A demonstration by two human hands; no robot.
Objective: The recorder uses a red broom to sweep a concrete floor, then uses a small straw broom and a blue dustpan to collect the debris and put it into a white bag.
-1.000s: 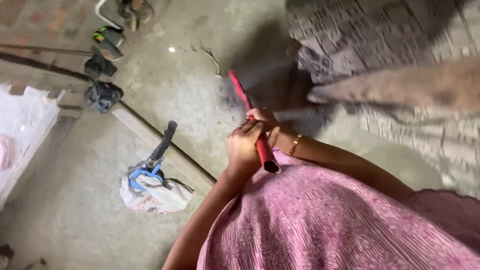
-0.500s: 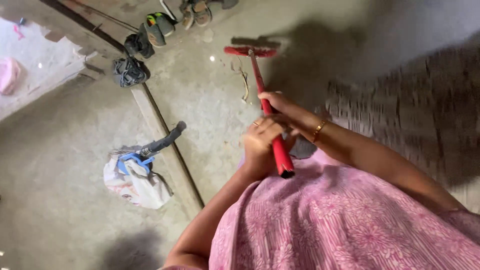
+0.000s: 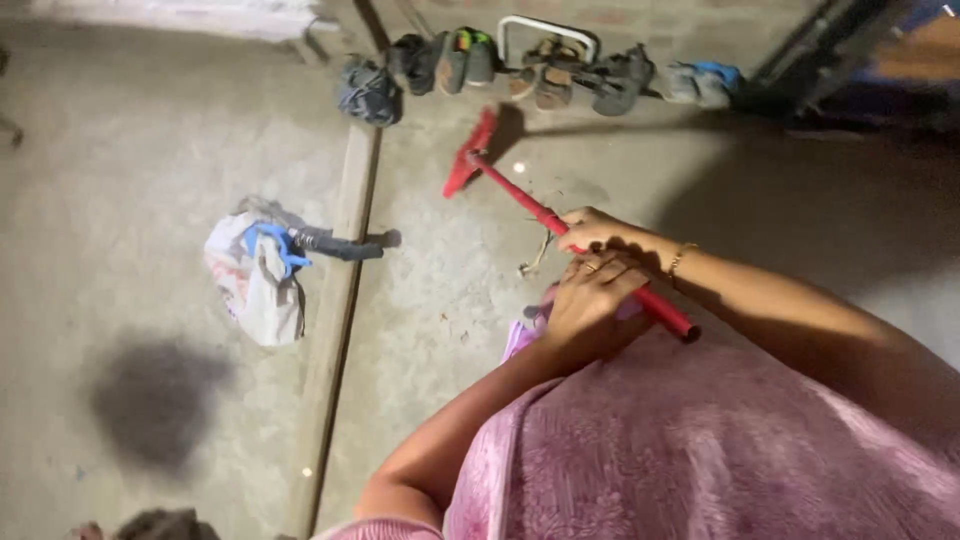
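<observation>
A: What do the hands grip?

B: Both clasp the red handle [image 3: 600, 262] of a floor wiper. The left hand [image 3: 590, 305] wraps it near the upper end, fingers curled tight around it, and the right hand [image 3: 590, 228] closes on it just below, the two hands touching. The open end of the handle sticks out past the left hand, over the pink dress [image 3: 700, 450].

A: And where does the wiper sit?

B: The handle slants up and left across the concrete floor [image 3: 150, 150] to the red head [image 3: 468, 158], which rests on the floor just short of a row of shoes [image 3: 540, 70] lined along the far edge.

A: How much room is around it?

B: Bare floor lies to the right of the head, partly in shadow. On the left a raised strip [image 3: 345, 260] runs from the shoes down toward the near edge. Just across it lies a white bag [image 3: 255, 290] with a blue clamp and a dark tool [image 3: 335, 243] that reaches over the strip, well apart from the wiper head
</observation>
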